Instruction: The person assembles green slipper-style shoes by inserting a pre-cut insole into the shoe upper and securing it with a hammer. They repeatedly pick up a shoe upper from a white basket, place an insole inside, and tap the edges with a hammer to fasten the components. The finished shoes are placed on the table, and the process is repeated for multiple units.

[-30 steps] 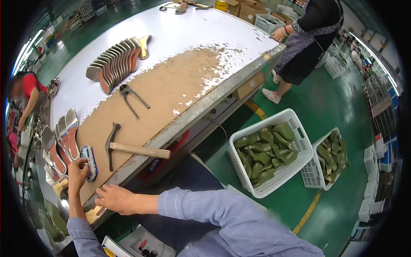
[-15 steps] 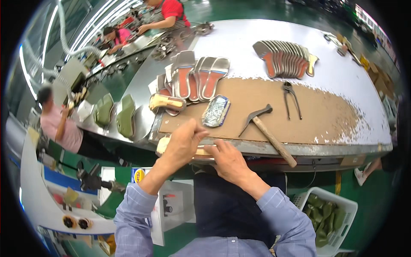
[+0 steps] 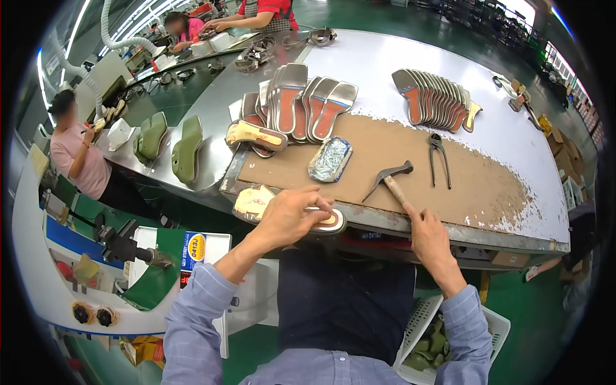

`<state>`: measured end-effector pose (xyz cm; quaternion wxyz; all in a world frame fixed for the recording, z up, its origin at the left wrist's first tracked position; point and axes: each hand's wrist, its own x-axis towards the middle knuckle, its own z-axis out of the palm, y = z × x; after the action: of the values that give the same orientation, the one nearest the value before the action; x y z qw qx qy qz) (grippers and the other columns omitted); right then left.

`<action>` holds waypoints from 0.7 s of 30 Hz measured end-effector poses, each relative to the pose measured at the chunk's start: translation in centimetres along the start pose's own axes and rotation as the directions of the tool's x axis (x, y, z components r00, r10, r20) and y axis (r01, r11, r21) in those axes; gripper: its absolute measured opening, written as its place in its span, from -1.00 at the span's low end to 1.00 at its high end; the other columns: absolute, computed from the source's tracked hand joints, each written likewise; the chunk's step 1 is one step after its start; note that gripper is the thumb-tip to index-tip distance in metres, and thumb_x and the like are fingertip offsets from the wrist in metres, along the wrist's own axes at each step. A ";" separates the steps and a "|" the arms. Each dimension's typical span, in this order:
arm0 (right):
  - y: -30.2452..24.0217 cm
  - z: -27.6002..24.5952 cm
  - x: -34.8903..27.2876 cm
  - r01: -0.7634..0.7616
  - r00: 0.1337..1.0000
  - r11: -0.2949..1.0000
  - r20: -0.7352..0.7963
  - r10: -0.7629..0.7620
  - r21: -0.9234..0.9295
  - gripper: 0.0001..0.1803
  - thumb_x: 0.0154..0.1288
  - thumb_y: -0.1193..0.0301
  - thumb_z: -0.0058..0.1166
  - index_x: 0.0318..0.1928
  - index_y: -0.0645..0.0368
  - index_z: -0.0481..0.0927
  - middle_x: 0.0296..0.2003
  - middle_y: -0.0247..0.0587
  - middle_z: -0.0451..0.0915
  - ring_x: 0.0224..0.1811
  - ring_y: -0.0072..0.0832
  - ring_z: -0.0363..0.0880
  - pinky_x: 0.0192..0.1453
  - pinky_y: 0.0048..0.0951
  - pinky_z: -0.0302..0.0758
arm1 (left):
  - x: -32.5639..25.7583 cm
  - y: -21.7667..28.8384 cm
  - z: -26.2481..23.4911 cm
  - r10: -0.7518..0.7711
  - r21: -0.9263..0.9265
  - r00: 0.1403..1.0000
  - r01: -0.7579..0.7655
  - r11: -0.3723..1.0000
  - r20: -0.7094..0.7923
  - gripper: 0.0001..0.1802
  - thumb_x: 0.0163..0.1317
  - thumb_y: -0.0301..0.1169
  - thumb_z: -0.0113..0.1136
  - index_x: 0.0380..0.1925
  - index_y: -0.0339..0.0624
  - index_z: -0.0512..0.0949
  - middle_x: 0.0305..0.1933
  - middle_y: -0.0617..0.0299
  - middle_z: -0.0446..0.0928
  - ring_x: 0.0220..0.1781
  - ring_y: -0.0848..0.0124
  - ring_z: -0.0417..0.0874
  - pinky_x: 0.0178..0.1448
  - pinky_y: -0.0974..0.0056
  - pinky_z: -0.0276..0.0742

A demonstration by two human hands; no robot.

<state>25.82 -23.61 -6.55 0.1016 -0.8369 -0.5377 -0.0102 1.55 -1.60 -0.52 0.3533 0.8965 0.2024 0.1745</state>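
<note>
A shoe last with an insole (image 3: 251, 201) lies sole up along the table's front edge, its pale forepart to the left and its heel to the right. Across its middle rests my left hand (image 3: 292, 218), thumb and fingers pinched together above the heel end. Anything tiny between those fingertips is too small to make out. My right hand (image 3: 431, 239) is closed on the lower wooden handle of a hammer (image 3: 395, 188), whose dark curved head lies on the brown board. A tin of nails (image 3: 330, 160) stands beyond my left hand. Pincers (image 3: 439, 157) lie right of the hammer.
Insoles (image 3: 292, 102) are stacked at the back left, beside another last (image 3: 255, 136). A fanned row of insoles (image 3: 433, 99) lies at the back right. Green lasts (image 3: 187, 151) stand on the left bench. A white basket (image 3: 417, 324) sits low right. Co-workers are at the far left.
My right hand has left the shoe last and moved right onto the hammer handle. My left hand has shifted slightly right over the last, uncovering more of its forepart.
</note>
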 end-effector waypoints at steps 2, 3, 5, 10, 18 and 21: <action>0.5 -0.3 0.1 0.026 0.997 0.999 -0.069 -0.023 0.040 -0.48 0.40 0.51 -0.02 0.36 0.02 0.37 -0.35 -0.01 0.49 -0.52 -0.08 0.50 -0.34 -0.16 0.55 | 0.2 -0.2 -0.1 0.058 0.081 0.998 -0.061 0.995 0.034 -0.90 0.23 -0.42 0.33 -0.28 -0.19 0.69 -0.09 0.12 0.74 -0.03 0.19 0.73 0.07 0.19 0.60; 0.2 -0.4 0.0 0.013 0.995 0.978 -0.103 0.009 0.207 -0.47 0.42 0.52 -0.03 0.38 0.03 0.34 -0.33 0.01 0.51 -0.50 -0.12 0.54 -0.33 -0.18 0.55 | 0.1 -0.5 -0.1 -0.007 0.054 0.999 0.005 0.999 0.046 -0.89 0.23 -0.42 0.33 -0.27 -0.19 0.69 -0.09 0.12 0.74 -0.05 0.19 0.74 0.05 0.19 0.60; -1.0 -1.4 -1.1 -0.024 0.988 0.862 -0.121 0.099 0.506 -0.46 0.46 0.51 -0.04 0.41 0.07 0.28 -0.34 0.00 0.54 -0.47 -0.24 0.57 -0.32 -0.23 0.53 | 0.0 -0.6 -0.4 -0.082 0.040 0.995 0.080 0.996 0.065 -0.87 0.23 -0.40 0.31 -0.26 -0.20 0.69 -0.09 0.13 0.74 -0.09 0.19 0.75 0.03 0.20 0.60; -4.6 -4.1 -4.6 -0.101 0.977 0.563 -0.026 0.213 0.820 -0.49 0.57 0.38 -0.06 0.44 0.15 0.23 -0.49 -0.33 0.43 -0.48 -0.63 0.38 -0.36 -0.51 0.40 | 0.1 -0.5 -0.3 -0.123 0.084 0.988 0.115 0.990 0.089 -0.83 0.27 -0.35 0.27 -0.24 -0.19 0.70 -0.12 0.14 0.74 -0.15 0.17 0.74 -0.02 0.20 0.59; -7.2 -8.4 -5.8 0.109 0.993 0.688 -0.107 -0.045 0.717 -0.50 0.47 0.50 0.08 0.36 0.23 0.37 0.08 0.16 0.63 0.00 -0.20 0.69 0.09 -0.38 0.55 | -0.1 -0.8 0.1 -0.019 0.119 0.999 0.013 0.993 0.049 -0.82 0.22 -0.26 0.32 -0.27 -0.09 0.73 -0.25 0.16 0.74 -0.21 0.11 0.73 -0.13 0.12 0.57; -8.0 -9.8 -5.6 0.193 0.980 0.692 -0.174 -0.098 0.696 -0.51 0.40 0.54 0.14 0.32 0.23 0.44 0.05 0.17 0.64 -0.03 -0.21 0.72 0.08 -0.38 0.56 | -0.2 -0.4 -0.2 -0.026 0.099 0.999 0.022 0.995 0.043 -0.82 0.20 -0.24 0.34 -0.29 -0.05 0.74 -0.33 0.14 0.72 -0.24 0.10 0.72 -0.17 0.10 0.56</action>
<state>17.18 -27.22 3.58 0.4475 -0.6856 -0.5574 0.1379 1.22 -1.33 -0.71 0.3149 0.9140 0.2137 0.1404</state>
